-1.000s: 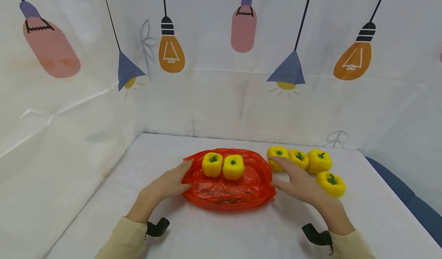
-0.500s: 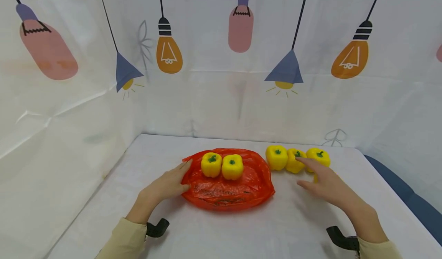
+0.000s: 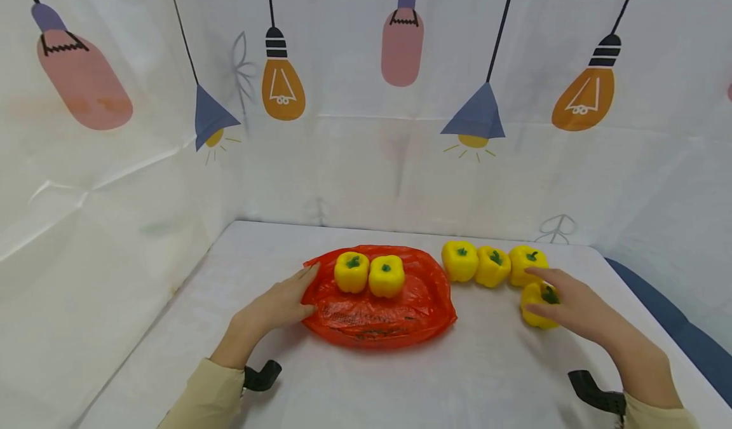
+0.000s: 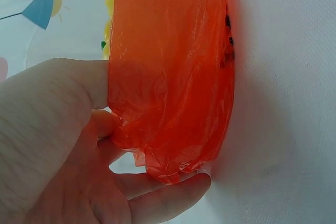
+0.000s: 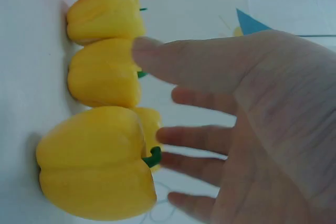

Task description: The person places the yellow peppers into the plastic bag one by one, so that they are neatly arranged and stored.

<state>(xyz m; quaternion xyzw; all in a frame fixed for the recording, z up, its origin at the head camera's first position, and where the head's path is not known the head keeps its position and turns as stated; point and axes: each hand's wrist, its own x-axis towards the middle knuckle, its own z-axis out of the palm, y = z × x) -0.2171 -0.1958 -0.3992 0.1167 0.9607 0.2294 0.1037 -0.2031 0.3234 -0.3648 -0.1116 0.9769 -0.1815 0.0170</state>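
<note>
A red plastic bag (image 3: 372,318) lies in the middle of the white table, its edge crumpled. Two yellow bell peppers (image 3: 386,277) sit side by side on top of it. My left hand (image 3: 274,305) rests against the bag's left end, thumb and fingers spread along its edge; the left wrist view shows the fingertips touching the crumpled plastic (image 4: 173,129). To the right, my right hand (image 3: 580,305) hovers beside the nearest loose yellow bell pepper (image 3: 533,305), fingers spread. In the right wrist view a gap shows between my thumb and that pepper (image 5: 97,163).
Behind the nearest pepper, several more yellow bell peppers (image 3: 460,261) stand in a row at the back right of the table (image 3: 366,391). A white sheet with printed lamps (image 3: 366,162) hangs behind. A dark blue chair-like shape (image 3: 657,308) is beyond the right edge.
My right hand has let go of the bag's right side and moved right, over to the nearest loose pepper. My left hand, the bag and its two peppers have stayed in place.
</note>
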